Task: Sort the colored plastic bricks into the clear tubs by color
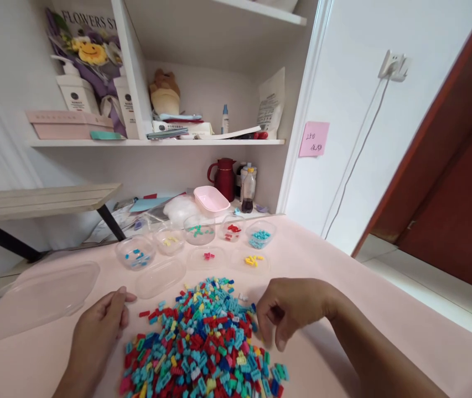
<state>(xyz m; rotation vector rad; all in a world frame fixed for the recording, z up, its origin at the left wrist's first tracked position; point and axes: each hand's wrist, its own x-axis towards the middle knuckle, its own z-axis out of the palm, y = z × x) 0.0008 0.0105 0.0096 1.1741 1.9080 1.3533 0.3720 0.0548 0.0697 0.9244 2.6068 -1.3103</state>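
A large heap of small building bricks (202,337) in red, turquoise, blue, green and yellow lies on the pink tabletop. My left hand (102,326) rests left of the heap, thumb pressed against its curled fingers; whatever may be inside is hidden. At the heap's right edge, my right hand (296,309) points down with bent fingers, thumb and forefinger apart, and no brick shows between them. Behind the heap, clear tubs hold sorted bricks: blue (136,257), pale yellow (170,241), green (197,230), red (232,231) and turquoise (259,237).
Clear lids carry pink bricks (208,256) and yellow bricks (253,260). Another clear lid (161,278) and a large clear lid (53,293) lie to the left. Farther back stand a pink basin (211,200), a dark red jug (224,179) and a bottle (248,190), beneath a shelf (219,142).
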